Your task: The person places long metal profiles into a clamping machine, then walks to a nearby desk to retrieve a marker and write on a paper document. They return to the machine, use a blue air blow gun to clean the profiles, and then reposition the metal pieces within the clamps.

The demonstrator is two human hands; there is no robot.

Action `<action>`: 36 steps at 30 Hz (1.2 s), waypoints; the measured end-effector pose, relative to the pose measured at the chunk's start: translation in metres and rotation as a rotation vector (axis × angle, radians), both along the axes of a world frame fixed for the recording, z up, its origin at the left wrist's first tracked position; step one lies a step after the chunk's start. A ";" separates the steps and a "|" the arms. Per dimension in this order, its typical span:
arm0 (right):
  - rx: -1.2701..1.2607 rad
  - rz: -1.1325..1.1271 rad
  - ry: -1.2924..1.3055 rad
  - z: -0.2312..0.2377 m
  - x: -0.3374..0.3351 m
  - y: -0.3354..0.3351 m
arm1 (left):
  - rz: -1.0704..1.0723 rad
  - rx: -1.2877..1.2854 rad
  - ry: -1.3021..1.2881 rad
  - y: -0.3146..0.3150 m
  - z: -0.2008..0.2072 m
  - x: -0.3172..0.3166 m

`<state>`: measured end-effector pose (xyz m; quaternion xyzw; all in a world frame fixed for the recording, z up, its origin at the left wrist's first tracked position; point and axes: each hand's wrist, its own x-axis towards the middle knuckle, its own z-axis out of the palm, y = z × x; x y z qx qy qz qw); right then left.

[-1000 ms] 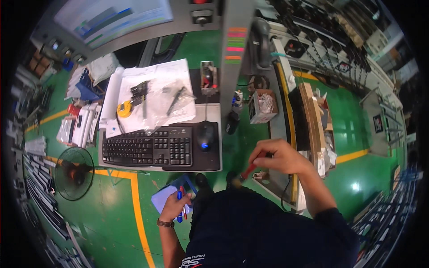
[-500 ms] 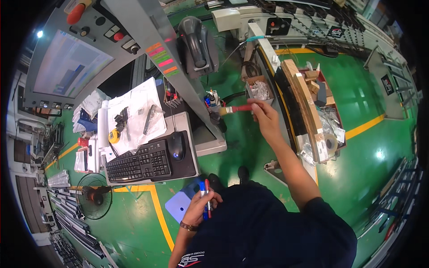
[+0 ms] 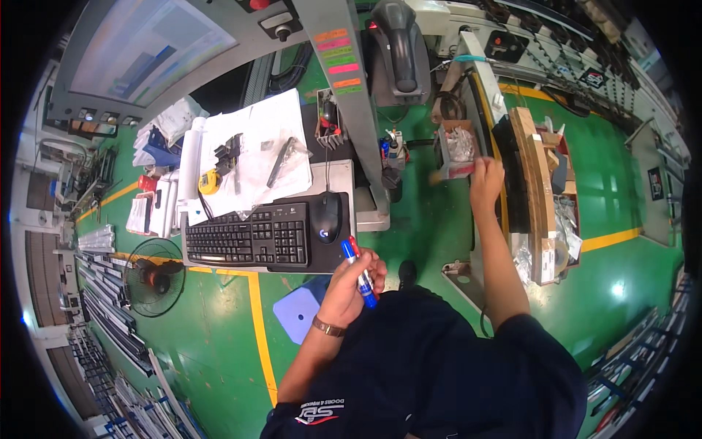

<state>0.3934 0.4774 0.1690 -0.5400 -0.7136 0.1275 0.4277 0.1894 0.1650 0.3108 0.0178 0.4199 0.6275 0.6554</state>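
A green floor [image 3: 216,344] with yellow lines surrounds the pale desk [image 3: 345,178], whose black keyboard [image 3: 248,235] sits at ten o'clock from the left hand [image 3: 356,285]. That hand is wrapped around a blue marker [image 3: 366,289] and a red marker [image 3: 354,245]. At two o'clock from it, the right hand [image 3: 488,186] grips a red-handled brush [image 3: 461,171] (blurred), bristles toward nine o'clock; I cannot tell whether it touches the box [image 3: 442,150] behind.
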 end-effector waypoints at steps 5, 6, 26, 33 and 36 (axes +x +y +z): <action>-0.699 0.464 0.259 0.065 0.001 -0.126 | 0.106 0.040 -0.088 0.035 -0.019 -0.001; -0.815 0.499 0.302 0.076 -0.002 -0.147 | 0.117 0.061 -0.065 0.045 -0.027 -0.002; -1.028 0.726 0.179 0.130 -0.066 -0.131 | -0.518 -0.066 0.190 0.070 -0.056 0.008; -1.178 0.920 0.180 0.137 -0.079 -0.111 | -0.383 0.074 0.161 0.055 -0.056 0.001; -1.150 0.902 0.174 0.164 -0.091 -0.101 | -0.334 0.138 0.112 0.052 -0.041 -0.014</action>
